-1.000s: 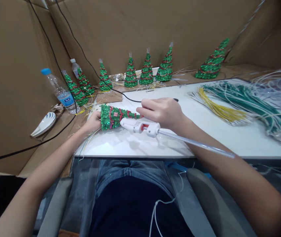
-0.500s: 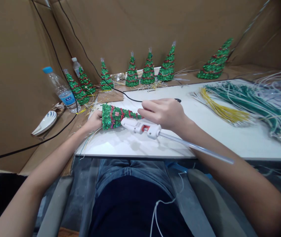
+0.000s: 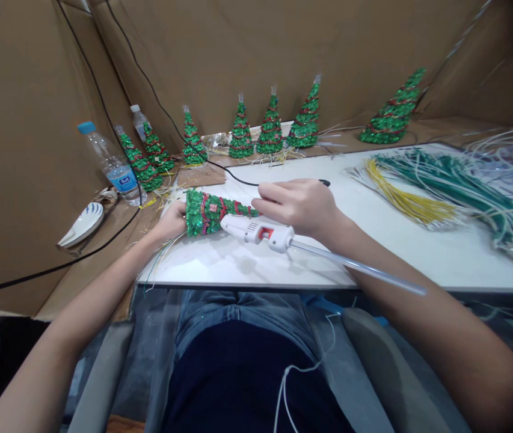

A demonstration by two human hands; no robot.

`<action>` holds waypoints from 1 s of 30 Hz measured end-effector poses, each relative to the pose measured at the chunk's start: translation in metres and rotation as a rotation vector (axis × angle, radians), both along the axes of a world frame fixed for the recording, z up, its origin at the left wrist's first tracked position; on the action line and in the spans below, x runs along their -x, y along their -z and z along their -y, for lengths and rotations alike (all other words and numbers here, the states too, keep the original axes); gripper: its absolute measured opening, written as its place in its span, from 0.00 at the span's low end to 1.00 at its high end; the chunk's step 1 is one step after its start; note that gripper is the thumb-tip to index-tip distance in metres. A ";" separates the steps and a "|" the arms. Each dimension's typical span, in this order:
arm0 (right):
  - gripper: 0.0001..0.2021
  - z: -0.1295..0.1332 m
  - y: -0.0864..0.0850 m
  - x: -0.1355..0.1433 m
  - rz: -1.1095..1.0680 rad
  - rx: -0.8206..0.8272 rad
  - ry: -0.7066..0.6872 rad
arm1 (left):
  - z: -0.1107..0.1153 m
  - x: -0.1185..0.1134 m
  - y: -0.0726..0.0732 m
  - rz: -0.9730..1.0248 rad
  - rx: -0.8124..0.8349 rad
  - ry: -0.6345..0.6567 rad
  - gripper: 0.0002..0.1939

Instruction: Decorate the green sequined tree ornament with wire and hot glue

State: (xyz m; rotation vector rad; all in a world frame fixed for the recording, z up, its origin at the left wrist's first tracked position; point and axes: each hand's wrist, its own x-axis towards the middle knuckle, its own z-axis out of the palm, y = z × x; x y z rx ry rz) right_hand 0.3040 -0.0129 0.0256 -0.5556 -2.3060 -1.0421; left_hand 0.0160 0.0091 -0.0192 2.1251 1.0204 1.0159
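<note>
My left hand (image 3: pixel 174 220) grips the wide base of a small green tinsel Christmas tree (image 3: pixel 211 210), its fingers partly hidden behind and inside the base. The tree lies on its side over the white board, tip to the right, with red garland and a small pink square on it. My right hand (image 3: pixel 299 204) is closed around the handle of a white glue gun (image 3: pixel 256 231). The gun's nozzle end points left, against or just in front of the tree's side; contact cannot be made out. A clear glue stick (image 3: pixel 359 264) juts from its back.
Several finished trees, one of them (image 3: pixel 308 120), stand along the cardboard wall. Bundles of yellow wires (image 3: pixel 405 195) and green wires (image 3: pixel 459 180) lie on the white board (image 3: pixel 238 267) at right. At left are a water bottle (image 3: pixel 118 171), a white spoon-like dish (image 3: pixel 85 225) and a black cable (image 3: pixel 80 255).
Almost nothing differs. Both hands, the tree and the glue gun keep their places, with only a very slight shift of the gun and right hand.
</note>
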 end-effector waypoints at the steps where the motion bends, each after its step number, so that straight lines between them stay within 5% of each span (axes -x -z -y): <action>1: 0.15 0.000 0.000 0.000 0.003 -0.015 -0.003 | 0.000 0.000 0.000 0.003 -0.003 -0.003 0.14; 13: 0.14 -0.002 -0.002 -0.003 0.005 0.133 0.045 | 0.003 -0.003 -0.004 -0.024 -0.026 -0.030 0.15; 30: 0.13 -0.005 0.000 -0.006 0.022 0.142 0.105 | 0.002 -0.002 -0.002 -0.006 -0.027 -0.054 0.13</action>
